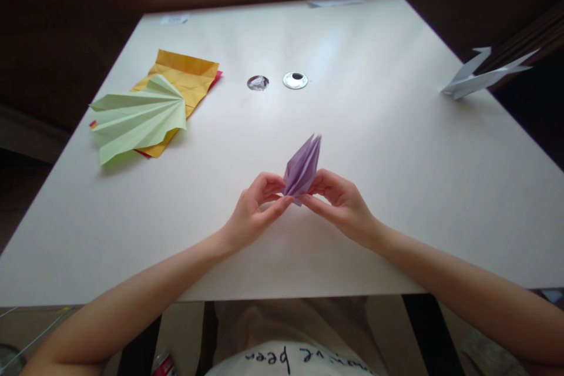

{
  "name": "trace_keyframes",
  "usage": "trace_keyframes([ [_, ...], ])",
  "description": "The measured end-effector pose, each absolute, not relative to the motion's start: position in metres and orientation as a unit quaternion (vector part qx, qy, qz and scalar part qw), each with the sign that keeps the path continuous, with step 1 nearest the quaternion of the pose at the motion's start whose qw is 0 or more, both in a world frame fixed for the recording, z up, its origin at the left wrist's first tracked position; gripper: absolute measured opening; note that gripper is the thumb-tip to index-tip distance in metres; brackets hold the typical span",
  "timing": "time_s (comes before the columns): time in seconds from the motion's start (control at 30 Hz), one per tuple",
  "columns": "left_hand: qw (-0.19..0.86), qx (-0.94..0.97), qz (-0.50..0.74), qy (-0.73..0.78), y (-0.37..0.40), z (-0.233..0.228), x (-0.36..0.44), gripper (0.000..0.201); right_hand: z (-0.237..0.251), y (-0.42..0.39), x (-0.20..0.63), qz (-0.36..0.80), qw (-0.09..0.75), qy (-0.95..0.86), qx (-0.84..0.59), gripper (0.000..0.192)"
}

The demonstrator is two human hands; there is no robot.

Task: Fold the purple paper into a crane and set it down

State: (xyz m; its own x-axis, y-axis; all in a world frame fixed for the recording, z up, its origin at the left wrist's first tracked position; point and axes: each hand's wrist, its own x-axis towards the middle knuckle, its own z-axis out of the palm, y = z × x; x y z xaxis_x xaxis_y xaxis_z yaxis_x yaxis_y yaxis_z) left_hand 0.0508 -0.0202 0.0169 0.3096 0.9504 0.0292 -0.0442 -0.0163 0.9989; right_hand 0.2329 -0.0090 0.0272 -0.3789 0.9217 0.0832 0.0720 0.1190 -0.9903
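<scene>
Purple paper (pixel 302 167), folded into a narrow pointed form, stands tilted between both hands above the table (pixel 374 147), a little in from its near edge. The left hand (pixel 255 208) pinches its lower left side between thumb and fingers; the right hand (pixel 339 200) pinches the lower right side the same way, so both hands are closed on the paper. Its tip points up and away from the person. Bare tabletop lies all around the hands, widest to the right and ahead. A green fan (pixel 138 117) rests on yellow sheets (pixel 189 79) near the left edge, well apart. Two round holes (pixel 277 81) sit farther back at the middle. A white fold (pixel 482 76) lies at the right edge.
</scene>
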Motion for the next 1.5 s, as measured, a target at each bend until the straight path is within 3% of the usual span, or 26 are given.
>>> trace_keyframes([
  [0.17,0.533,0.611,0.441,0.384,-0.021,0.015,0.050,0.012,0.026,-0.008,0.232,0.506,0.400,-0.654,-0.395,0.008],
  [0.43,0.291,0.746,0.497,0.334,-0.020,0.020,0.046,0.012,0.037,-0.011,0.234,0.300,0.461,-0.776,-0.309,0.012],
  [0.63,0.236,0.771,0.499,0.317,-0.025,0.023,0.044,0.021,0.039,-0.012,0.234,0.233,0.490,-0.802,-0.250,0.016],
  [0.8,0.202,0.768,0.512,0.326,-0.026,0.024,0.044,0.017,0.038,-0.013,0.234,0.191,0.499,-0.800,-0.274,0.013],
  [1.07,0.286,0.702,0.556,0.340,-0.024,0.013,0.048,0.037,0.026,-0.017,0.232,0.290,0.538,-0.725,-0.318,0.037],
  [1.2,0.259,0.763,0.477,0.351,-0.021,0.020,0.047,0.020,0.031,-0.016,0.232,0.253,0.491,-0.768,-0.323,0.024],
  [1.37,0.334,0.742,0.437,0.384,-0.020,0.024,0.047,0.008,0.034,-0.012,0.231,0.265,0.458,-0.793,-0.300,0.018],
  [1.5,0.376,0.718,0.400,0.428,-0.021,0.024,0.048,0.012,0.035,-0.012,0.231,0.327,0.430,-0.769,-0.341,0.007],
])
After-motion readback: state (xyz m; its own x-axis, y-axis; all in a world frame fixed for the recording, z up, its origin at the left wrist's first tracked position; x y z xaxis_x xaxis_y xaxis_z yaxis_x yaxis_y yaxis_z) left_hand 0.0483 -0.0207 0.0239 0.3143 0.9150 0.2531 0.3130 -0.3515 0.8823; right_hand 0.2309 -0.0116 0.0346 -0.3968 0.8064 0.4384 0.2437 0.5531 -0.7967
